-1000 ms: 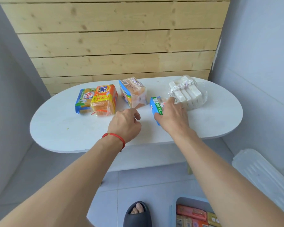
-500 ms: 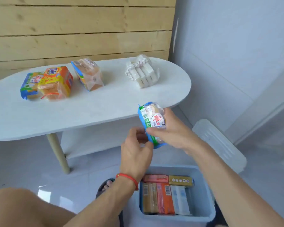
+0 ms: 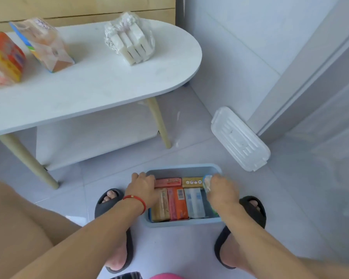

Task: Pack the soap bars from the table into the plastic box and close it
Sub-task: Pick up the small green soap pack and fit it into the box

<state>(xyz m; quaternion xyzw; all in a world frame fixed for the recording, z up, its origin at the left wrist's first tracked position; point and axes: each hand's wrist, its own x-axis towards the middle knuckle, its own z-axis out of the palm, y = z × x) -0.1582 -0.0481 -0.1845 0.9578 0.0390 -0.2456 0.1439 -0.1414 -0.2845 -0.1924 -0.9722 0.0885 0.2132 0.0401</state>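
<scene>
The blue plastic box [image 3: 181, 223] stands open on the floor between my feet, with several wrapped soap bars [image 3: 177, 202] packed side by side in it. My right hand [image 3: 220, 191] is shut on a blue-and-green soap pack [image 3: 207, 183] and holds it down inside the box's right end. My left hand [image 3: 144, 188] rests on the box's left rim; whether it grips the rim is unclear. On the white table [image 3: 85, 93] lie an orange soap pack [image 3: 4, 59], a clear pack with a blue edge [image 3: 42, 45] and a bundle of white bars [image 3: 131, 40].
The box's clear lid [image 3: 240, 138] lies on the floor at the right, leaning by the wall. Table legs [image 3: 159, 125] stand just beyond the box. My black slippers [image 3: 250, 210] flank the box. A grey door frame rises at the right.
My right hand took the blue-and-green pack off the table and carried it down into the box. My left hand dropped to the box's left rim. The view tilted down to the floor.
</scene>
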